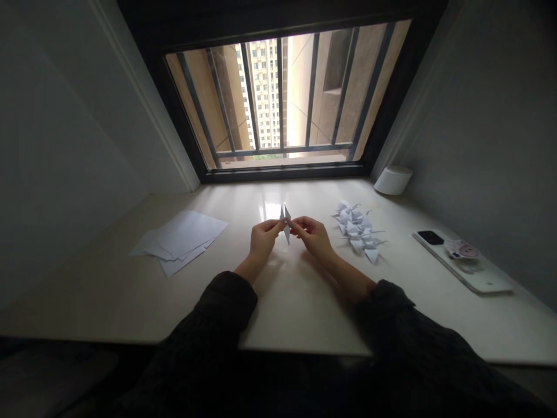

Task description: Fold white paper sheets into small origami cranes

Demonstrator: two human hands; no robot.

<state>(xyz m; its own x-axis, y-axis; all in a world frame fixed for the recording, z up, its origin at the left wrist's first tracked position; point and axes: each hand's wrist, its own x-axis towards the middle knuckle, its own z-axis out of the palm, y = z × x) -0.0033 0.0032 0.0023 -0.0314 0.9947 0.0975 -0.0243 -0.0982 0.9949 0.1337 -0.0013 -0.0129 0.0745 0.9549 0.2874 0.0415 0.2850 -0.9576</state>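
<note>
Paper crane (285,223): I see it upright at 12 o'clock from me, held between both hands above the worktop (296,313).
Left hand (263,241): pinching the crane's left side.
Right hand (314,237): pinching its right side.
Folded cranes (357,232): heaped at 1 o'clock.
Paper sheets (180,241): stacked loosely at 11 o'clock.

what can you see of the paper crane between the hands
The folded paper crane is made of white paper that looks matte, with narrow pointed flaps rising upward and another point hanging down. Its finer creases are too small to make out. It stands roughly upright in the air above the pale tabletop, pinched between the left hand and right hand, which hide part of its middle. Nothing else touches it. A pile of similar white paper cranes lies to its right.
</note>
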